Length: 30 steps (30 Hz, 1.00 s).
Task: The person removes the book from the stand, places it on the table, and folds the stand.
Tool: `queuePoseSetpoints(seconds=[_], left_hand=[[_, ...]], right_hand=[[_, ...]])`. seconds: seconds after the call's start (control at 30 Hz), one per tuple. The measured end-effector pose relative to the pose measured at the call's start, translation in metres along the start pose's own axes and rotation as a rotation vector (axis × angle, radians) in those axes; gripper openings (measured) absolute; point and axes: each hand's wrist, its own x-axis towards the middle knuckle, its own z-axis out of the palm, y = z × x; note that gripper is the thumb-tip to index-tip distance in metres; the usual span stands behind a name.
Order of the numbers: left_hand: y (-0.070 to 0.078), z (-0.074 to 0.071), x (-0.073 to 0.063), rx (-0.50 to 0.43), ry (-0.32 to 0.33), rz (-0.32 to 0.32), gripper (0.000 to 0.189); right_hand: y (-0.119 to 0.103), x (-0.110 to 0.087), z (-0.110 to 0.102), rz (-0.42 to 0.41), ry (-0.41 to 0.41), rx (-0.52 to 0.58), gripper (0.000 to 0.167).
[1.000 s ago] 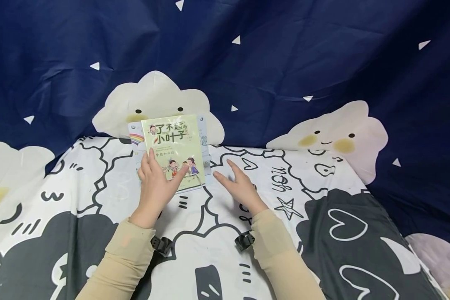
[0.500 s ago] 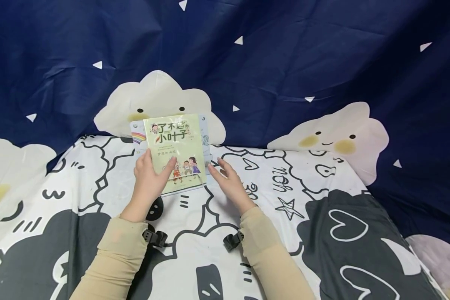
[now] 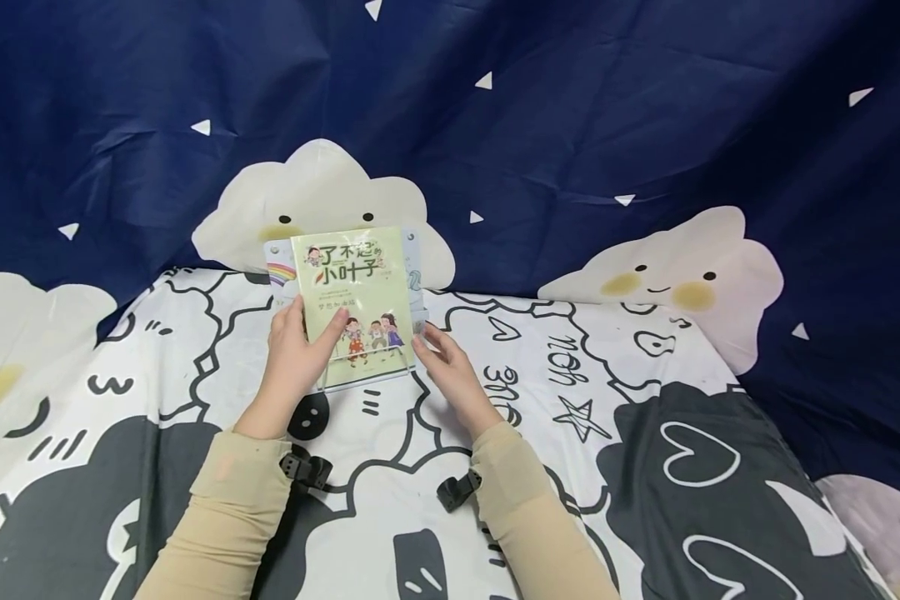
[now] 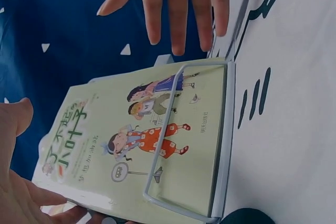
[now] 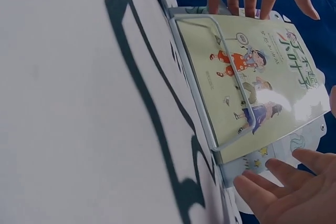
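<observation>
- Head view: a pale-green, glossy book [image 3: 360,287] with cartoon children on its cover leans back on a light-blue, rainbow-printed stand [image 3: 415,258], set on white cloth with black line drawings [image 3: 378,433]. The left hand [image 3: 297,346] is at the left edge, thumb spread wide; the right hand [image 3: 452,371] is by the right edge, fingers loosely bent. A stronger push from one side could probably skew or slide the stand, as soft cloth may grip poorly.
- Left wrist view: a thin, pale wire retainer [image 4: 164,129] crosses the lower cover. The left thumb stands clear of the book, so nothing is pinched there; the right fingers are extended. Lifting the book carelessly could snag its bottom on the wire.
- Right wrist view: left fingertips reach the book's far edge, partly hidden behind it. The right hand's fingers are spread, gripping nothing; whether they touch the stand, I cannot tell. Uneven pressure might tip it backward.
</observation>
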Motion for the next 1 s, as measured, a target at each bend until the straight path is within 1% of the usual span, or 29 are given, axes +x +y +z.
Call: queuePoseSetpoints(seconds=[0.13, 0.27, 0.37, 0.53, 0.77, 1.0], left_hand=[[0.000, 0.001, 0.000, 0.003, -0.001, -0.003, 0.093], [-0.001, 0.003, 0.000, 0.012, 0.003, 0.002, 0.093], [-0.001, 0.003, 0.000, 0.034, 0.018, 0.008, 0.093], [-0.001, 0.004, 0.000, 0.064, 0.043, 0.024, 0.093], [-0.002, 0.003, 0.000, 0.034, 0.048, 0.032, 0.093], [0.000, 0.004, 0.000, 0.006, 0.085, 0.058, 0.083]], right_hand=[[0.004, -0.001, 0.002, -0.001, -0.047, 0.062, 0.068], [0.006, -0.001, 0.003, 0.009, -0.074, 0.079, 0.071], [0.008, -0.001, 0.004, 0.022, -0.087, 0.084, 0.072], [0.012, -0.001, 0.005, 0.047, -0.132, 0.108, 0.073], [0.013, -0.003, 0.006, 0.056, -0.156, 0.152, 0.071], [0.013, -0.003, 0.006, 0.009, -0.162, 0.268, 0.065]])
